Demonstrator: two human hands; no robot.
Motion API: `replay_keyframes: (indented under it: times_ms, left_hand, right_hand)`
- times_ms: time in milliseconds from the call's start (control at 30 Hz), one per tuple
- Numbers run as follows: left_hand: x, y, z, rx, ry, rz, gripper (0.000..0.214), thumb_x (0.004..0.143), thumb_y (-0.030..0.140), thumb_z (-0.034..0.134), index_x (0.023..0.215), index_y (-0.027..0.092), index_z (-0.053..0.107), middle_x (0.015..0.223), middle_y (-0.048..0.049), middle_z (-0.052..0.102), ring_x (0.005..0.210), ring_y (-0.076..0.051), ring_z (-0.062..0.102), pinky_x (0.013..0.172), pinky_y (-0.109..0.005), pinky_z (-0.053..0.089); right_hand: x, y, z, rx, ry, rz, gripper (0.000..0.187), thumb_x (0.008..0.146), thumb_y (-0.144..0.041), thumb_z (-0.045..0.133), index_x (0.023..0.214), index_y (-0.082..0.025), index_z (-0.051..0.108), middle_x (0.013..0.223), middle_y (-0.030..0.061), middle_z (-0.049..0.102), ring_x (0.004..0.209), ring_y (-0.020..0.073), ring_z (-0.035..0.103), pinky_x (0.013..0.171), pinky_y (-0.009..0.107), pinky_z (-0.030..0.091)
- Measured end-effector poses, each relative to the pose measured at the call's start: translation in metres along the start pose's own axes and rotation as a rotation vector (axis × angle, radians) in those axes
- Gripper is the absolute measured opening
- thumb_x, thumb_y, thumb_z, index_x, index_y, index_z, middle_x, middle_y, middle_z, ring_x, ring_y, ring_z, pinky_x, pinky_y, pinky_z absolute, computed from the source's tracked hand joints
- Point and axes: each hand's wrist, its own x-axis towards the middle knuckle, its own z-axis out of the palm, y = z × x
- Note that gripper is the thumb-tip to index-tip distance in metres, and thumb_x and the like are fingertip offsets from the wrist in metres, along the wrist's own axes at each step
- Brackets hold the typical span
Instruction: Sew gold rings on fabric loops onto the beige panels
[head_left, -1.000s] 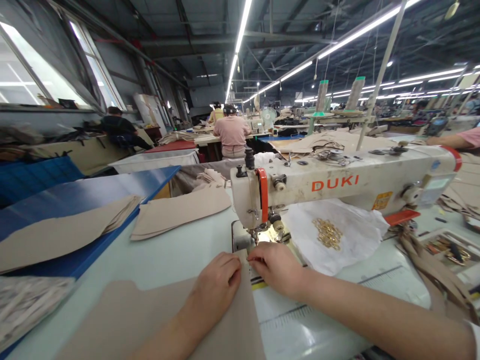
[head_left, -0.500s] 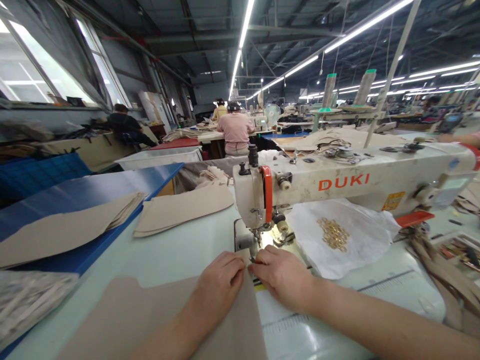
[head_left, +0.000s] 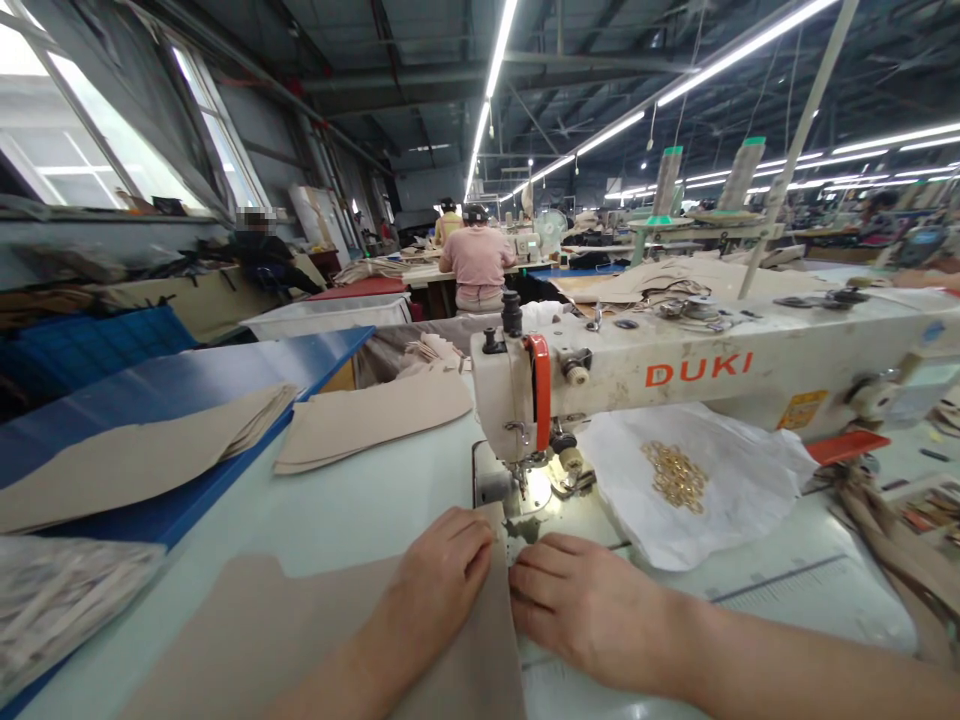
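A flat beige panel [head_left: 330,620], which looks like fabric or leather, lies on the table in front of the sewing machine [head_left: 630,360]. My left hand [head_left: 442,570] rests on its right part, fingers bent and thumb pressed in near the top corner, pinching it. At the panel's right edge is my right hand [head_left: 585,605], its fingers curled together with the tips against the edge. The right thumb and whatever those fingers hold are hidden. Just beyond both hands, the lit needle area [head_left: 529,490] of the machine stands apart from the panel's corner.
Stacked beige pieces [head_left: 375,420] lie behind the left hand, and more beige pieces [head_left: 142,450] lie on a blue surface at left. Gold-coloured metal parts [head_left: 675,478] sit on a white sheet [head_left: 720,535] under the machine arm. A person in pink [head_left: 478,260] sits farther back.
My right hand has drawn back from the needle area toward me, down along the panel's edge. A small dark tip at its fingers no longer shows. The left hand has barely moved.
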Motion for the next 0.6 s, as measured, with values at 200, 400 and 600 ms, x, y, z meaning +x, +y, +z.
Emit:
replay_keyframes:
  times_ms: [200, 400, 600]
  left_hand:
    - [-0.002, -0.004, 0.003, -0.002, 0.004, 0.033, 0.019, 0.086, 0.008, 0.046, 0.076, 0.018, 0.058, 0.075, -0.0031, 0.064, 0.072, -0.019, 0.06, 0.066, -0.03, 0.051]
    - [-0.002, -0.002, 0.006, 0.028, 0.031, 0.043, 0.023, 0.089, 0.007, 0.043, 0.076, 0.017, 0.057, 0.075, -0.0032, 0.062, 0.072, -0.019, 0.058, 0.065, -0.031, 0.051]
    - [-0.001, -0.003, 0.006, 0.045, 0.033, 0.065, 0.024, 0.093, 0.009, 0.04, 0.078, 0.017, 0.057, 0.075, -0.0037, 0.063, 0.072, -0.019, 0.058, 0.065, -0.032, 0.051]
  right_hand:
    - [0.013, 0.0, 0.018, 0.089, 0.162, 0.101, 0.01, 0.094, -0.019, 0.053, 0.087, -0.014, 0.059, 0.092, 0.0051, 0.063, 0.088, 0.0188, 0.053, 0.084, 0.031, 0.043]
    - [0.012, 0.002, 0.021, 0.149, 0.101, 0.07, 0.01, 0.093, -0.017, 0.054, 0.086, -0.014, 0.059, 0.09, 0.0046, 0.064, 0.086, 0.0181, 0.056, 0.08, 0.03, 0.045]
    - [0.011, 0.001, 0.021, 0.165, 0.106, 0.074, 0.012, 0.094, -0.018, 0.052, 0.086, -0.014, 0.059, 0.09, 0.0054, 0.064, 0.086, 0.0187, 0.056, 0.078, 0.031, 0.045]
